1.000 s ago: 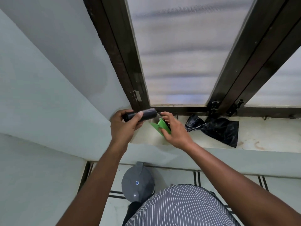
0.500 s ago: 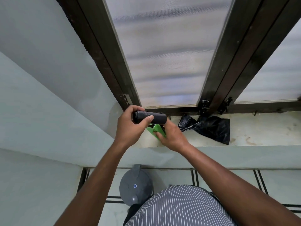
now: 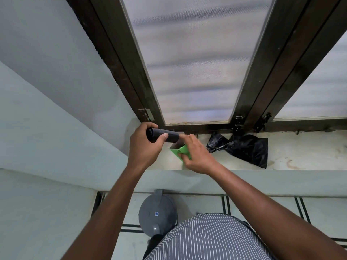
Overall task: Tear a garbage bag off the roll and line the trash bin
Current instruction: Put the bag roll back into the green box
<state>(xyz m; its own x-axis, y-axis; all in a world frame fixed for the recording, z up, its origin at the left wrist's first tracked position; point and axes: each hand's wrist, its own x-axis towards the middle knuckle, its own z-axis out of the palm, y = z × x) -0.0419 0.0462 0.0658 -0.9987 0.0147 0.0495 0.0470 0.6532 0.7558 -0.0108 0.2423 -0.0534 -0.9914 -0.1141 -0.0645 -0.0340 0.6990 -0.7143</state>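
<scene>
Left hand: my left hand (image 3: 144, 147) gripped the roll of black garbage bags (image 3: 163, 135), fingers wrapped over its left end and the thumb pressed along its near side, holding it level above the window ledge (image 3: 293, 156).
Right hand: my right hand (image 3: 197, 156) pinched the green wrapper (image 3: 181, 151) just under the right end of the roll; its fingers were curled round the wrapper, though I could not tell exactly how they lay beneath it.
Roll: it was out of the wrapper, or nearly so, with the wrapper's open mouth right below it; whether the two touched I could not tell.
Loose bag: a crumpled black bag (image 3: 244, 147) lay on the ledge to the right, against the window frame (image 3: 116, 68), well apart from my hands.
Bin: the grey trash bin (image 3: 156, 214) stood on the floor below the ledge, near my body, with its lid shut.
Done: as I judged it, only the fetching and unwrapping of the roll was in hand.
Left: no bag had been unrolled or torn off yet; after that I would need to open the bin, shake the bag out and fit it round the rim.
</scene>
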